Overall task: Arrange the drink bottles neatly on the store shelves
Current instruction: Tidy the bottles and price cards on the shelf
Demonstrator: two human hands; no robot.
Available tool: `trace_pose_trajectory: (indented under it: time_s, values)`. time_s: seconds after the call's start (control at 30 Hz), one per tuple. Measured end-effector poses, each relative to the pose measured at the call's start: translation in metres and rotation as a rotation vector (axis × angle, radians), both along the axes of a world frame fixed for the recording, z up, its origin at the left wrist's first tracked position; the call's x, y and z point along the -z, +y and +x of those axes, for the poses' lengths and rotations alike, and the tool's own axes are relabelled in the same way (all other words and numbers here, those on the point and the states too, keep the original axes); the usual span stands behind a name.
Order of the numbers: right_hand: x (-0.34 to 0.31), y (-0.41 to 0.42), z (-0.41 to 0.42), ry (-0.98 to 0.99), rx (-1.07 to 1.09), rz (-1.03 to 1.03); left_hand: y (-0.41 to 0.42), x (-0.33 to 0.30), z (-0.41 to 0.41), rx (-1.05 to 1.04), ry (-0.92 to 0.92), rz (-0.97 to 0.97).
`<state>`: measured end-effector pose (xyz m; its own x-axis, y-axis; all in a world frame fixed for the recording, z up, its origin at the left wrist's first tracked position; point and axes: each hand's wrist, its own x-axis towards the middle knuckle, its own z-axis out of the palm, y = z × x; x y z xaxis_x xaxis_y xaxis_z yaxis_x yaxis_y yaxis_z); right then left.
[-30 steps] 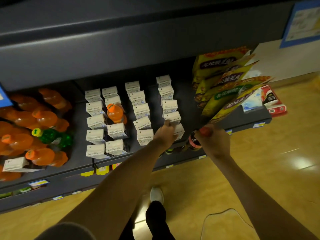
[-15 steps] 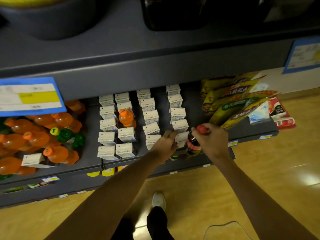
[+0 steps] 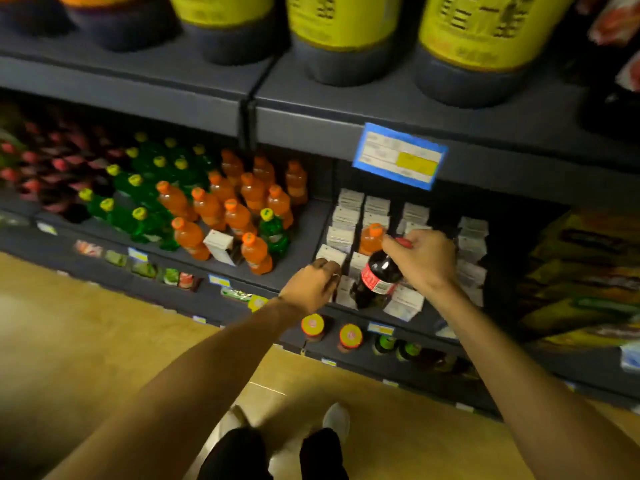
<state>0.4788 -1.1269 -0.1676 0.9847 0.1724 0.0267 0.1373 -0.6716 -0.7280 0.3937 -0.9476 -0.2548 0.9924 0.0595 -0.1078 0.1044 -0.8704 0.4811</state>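
Your right hand (image 3: pixel 420 259) grips the cola bottle (image 3: pixel 375 280) by its neck; left hand (image 3: pixel 311 284), fingers loosely curled, empty. Lift clear of the white cartons (image 3: pixel 346 220).

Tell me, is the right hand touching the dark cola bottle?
Touching. The head view shows the right hand with its fingers wrapped around the red-capped neck of the dark cola bottle, holding it tilted above the white cartons.

No text legible anywhere. Cola bottle (image 3: pixel 375 278): red label with white script, blurred, unreadable. Blue-bordered shelf tag (image 3: pixel 400 155) with yellow patch: print smeared. Yellow labels on big jugs (image 3: pixel 341 19): dark lines of print, too blurred to read. Price tags along shelf edge (image 3: pixel 380 328): illegible.
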Motion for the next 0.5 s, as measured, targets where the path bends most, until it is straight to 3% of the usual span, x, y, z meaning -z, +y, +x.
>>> trace_pose_trajectory:
  time_s: [0.5]
  values:
    - [-0.056,0.308,-0.133,-0.077,-0.533,-0.130,0.262,-0.075,-0.211,-0.492,-0.136,0.077]
